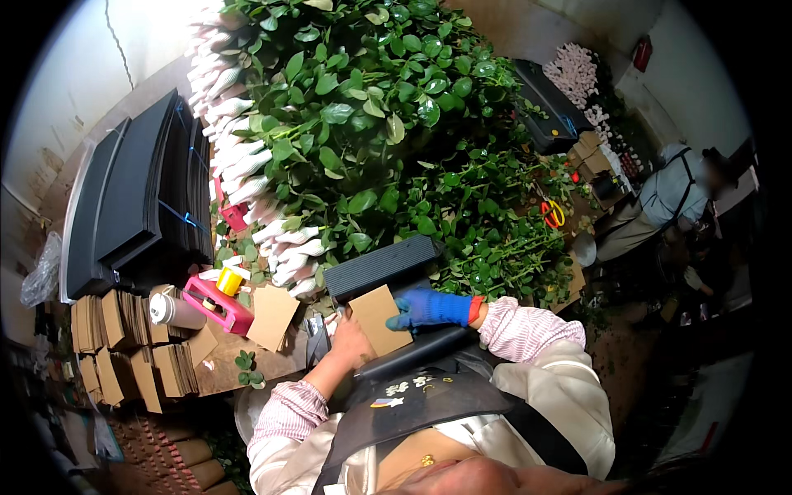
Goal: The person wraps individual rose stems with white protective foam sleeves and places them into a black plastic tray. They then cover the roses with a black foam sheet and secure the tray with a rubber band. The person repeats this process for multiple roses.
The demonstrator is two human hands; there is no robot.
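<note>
A flat brown cardboard piece [381, 318] is between my two hands, tilted in front of my apron. My bare left hand [352, 341] is closed at its left edge, fingertips partly hidden. My right hand [435, 308], in a blue knit glove, grips the right edge with the thumb on its face. Just beyond the card lies a black corrugated block [382, 267]. A dark roll-like edge [417, 351] runs below my hands. Beside my left hand is a grey metal tool [316, 340], its kind unclear.
Leafy green stems [371, 115] with white-sleeved heads [239, 169] are heaped ahead. Strapped black sheets [140, 190] stand left, above cardboard stacks [132, 346], a white cup [175, 312] and a pink tape dispenser [216, 305]. Scissors [552, 214] lie right; another person [668, 194] stands beyond.
</note>
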